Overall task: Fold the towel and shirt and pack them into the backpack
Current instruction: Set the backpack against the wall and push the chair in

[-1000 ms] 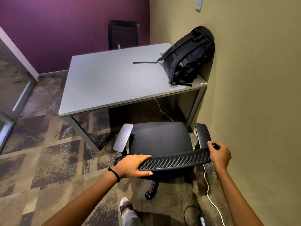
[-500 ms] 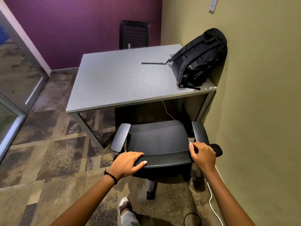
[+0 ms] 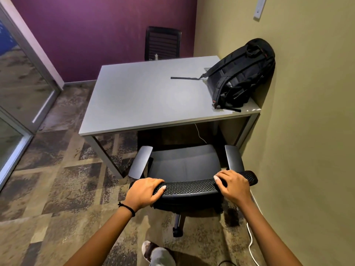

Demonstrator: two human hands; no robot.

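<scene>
Left hand (image 3: 144,193) and right hand (image 3: 233,186) curl fingers over a black mesh chair back (image 3: 189,187); a black fabric backpack (image 3: 241,76) leans on the smooth grey desk (image 3: 138,96).

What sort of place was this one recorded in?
Most likely a small office or meeting room: a plain grey desk against the wall, a mesh-backed swivel chair before it, a second chair beyond, and a glass partition on the left.

Black office chair (image 3: 184,166) before grey table (image 3: 144,96)
</scene>
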